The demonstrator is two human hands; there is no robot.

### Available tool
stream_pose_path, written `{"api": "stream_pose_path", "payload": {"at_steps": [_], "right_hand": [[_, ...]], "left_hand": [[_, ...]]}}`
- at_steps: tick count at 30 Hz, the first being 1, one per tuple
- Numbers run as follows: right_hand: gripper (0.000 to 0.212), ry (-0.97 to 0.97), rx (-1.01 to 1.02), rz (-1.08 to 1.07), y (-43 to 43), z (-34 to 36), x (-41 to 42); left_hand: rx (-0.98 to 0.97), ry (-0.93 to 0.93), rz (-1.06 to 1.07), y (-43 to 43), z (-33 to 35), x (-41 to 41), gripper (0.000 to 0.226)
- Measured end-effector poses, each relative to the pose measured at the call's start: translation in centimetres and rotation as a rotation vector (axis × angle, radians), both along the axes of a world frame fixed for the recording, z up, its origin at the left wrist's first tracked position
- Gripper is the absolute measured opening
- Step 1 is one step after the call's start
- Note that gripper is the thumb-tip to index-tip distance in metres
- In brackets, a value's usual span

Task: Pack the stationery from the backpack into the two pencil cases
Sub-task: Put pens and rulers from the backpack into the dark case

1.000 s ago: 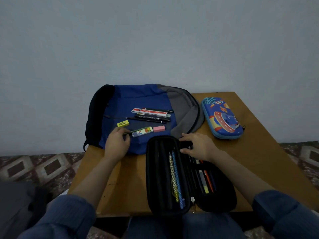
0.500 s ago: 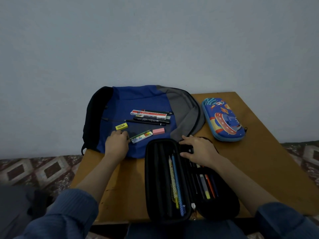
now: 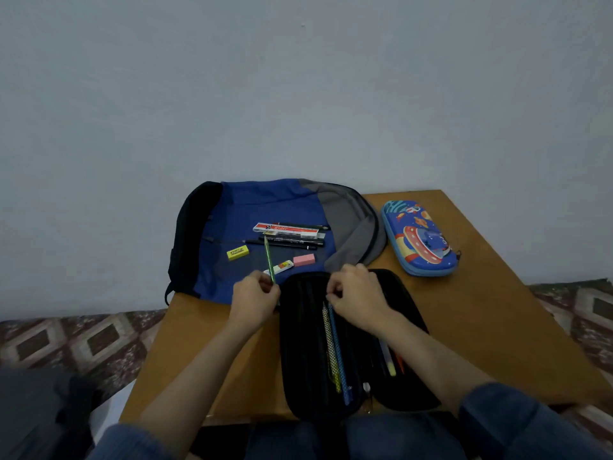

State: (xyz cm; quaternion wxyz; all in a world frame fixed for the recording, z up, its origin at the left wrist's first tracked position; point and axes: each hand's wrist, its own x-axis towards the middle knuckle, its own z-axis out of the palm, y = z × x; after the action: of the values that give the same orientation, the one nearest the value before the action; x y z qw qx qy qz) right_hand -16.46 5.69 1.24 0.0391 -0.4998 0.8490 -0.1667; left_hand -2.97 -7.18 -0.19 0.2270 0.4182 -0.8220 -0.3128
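While coloured pens (image 3: 335,353) lie in the black case (image 3: 298,343), our left hand (image 3: 255,298) pinches a green pencil (image 3: 268,257) beside it; we cannot tell the right hand's (image 3: 358,297) grip. Erasers (image 3: 304,259) and black pens (image 3: 288,242) on the backpack (image 3: 265,204) are not yet packed.

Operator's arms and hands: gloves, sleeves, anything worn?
No gloves: the left hand and right hand are bare, with no ring or watch visible. The left sleeve and right sleeve are blue fabric ending near the elbows, so both forearms are uncovered.
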Motion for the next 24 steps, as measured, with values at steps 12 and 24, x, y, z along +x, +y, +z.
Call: {"api": "stream_pose_path", "payload": {"at_steps": [12,24], "right_hand": [[0.033,0.149,0.327,0.075,-0.6,0.3,5.1],[0.027,-0.579,0.088,-0.16,0.6,0.3,2.0]], "left_hand": [[0.231,0.058,-0.056,4.3,-0.7,2.0,0.007],[0.281,-0.248,-0.268,6.9,-0.3,2.7,0.041]]}}
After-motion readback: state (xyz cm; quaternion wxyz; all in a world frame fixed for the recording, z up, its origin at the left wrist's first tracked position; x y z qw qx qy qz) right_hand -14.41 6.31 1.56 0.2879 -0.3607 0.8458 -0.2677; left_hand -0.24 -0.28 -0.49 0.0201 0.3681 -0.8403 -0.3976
